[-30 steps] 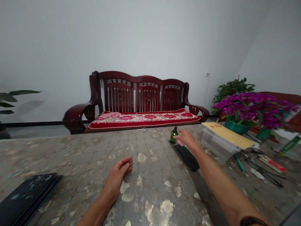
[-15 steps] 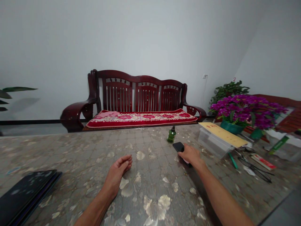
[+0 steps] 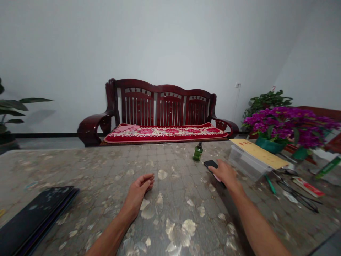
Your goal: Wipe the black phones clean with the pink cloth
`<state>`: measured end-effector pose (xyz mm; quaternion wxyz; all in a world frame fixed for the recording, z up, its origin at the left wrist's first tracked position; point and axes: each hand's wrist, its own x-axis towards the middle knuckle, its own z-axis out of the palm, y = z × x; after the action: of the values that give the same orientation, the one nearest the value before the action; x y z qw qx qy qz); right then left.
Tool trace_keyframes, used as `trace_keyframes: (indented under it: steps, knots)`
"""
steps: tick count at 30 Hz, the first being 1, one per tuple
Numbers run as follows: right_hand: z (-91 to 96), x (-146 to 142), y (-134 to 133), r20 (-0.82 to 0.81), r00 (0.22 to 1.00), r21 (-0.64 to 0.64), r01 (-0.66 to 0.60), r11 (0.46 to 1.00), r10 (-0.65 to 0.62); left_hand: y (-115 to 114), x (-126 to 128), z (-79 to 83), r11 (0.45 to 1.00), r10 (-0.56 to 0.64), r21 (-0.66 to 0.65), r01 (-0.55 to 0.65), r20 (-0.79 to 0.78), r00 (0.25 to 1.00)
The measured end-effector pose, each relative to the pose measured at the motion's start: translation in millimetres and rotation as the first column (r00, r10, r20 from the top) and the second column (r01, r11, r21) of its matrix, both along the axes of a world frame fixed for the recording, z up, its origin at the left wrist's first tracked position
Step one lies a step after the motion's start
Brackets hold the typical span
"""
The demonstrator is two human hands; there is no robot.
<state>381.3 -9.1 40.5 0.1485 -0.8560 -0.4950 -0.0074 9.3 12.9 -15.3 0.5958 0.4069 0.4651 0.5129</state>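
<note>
My right hand (image 3: pixel 224 174) grips a black phone (image 3: pixel 210 164) by its edges on the tabletop; the palm covers much of it, and a pinkish patch shows under the fingers. A small green glass bottle (image 3: pixel 197 153) with a dark cap stands upright just beyond the phone. To the left, my left hand (image 3: pixel 140 188) rests on its side on the patterned table cover (image 3: pixel 170 199), its fingers curled in together. Nothing shows inside it.
Dark folders (image 3: pixel 39 213) lie stacked at the near left. On the right are a clear plastic box (image 3: pixel 246 164) under a yellow envelope (image 3: pixel 258 153), purple flowers (image 3: pixel 287 122), a green pen (image 3: pixel 270 184) and eyeglasses (image 3: pixel 298 197). Behind the table stands a wooden bench (image 3: pixel 167 89).
The view has turned slightly left, so everything sits further right. My right hand and the phone have shifted a little rightward, away from the bottle. My left hand looks the same.
</note>
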Motion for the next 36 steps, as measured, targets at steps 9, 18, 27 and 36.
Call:
trace_keyframes:
  steps: [9,18,27,36]
  knots:
    - [-35.3,-110,31,-0.942,0.153,0.31,0.06,0.949,0.298,9,-22,31.8,0.978,0.13,0.208,-0.017,-0.544,0.829]
    - [-57.5,-125,18,-0.897,-0.279,0.347,0.041,0.937,0.344,-6,-156,90.0,0.972,0.235,0.225,-0.072,-0.879,0.414]
    - [-59.4,-126,16,-0.881,-0.358,0.311,0.055,0.949,0.31,-54,-236,85.8,0.988,-0.068,-0.036,-0.147,-0.973,-0.22]
    - [-63.8,-124,14,-0.879,-0.31,0.374,0.027,0.927,0.363,-48,-255,78.3,0.991,-0.064,-0.047,-0.125,-0.989,-0.134]
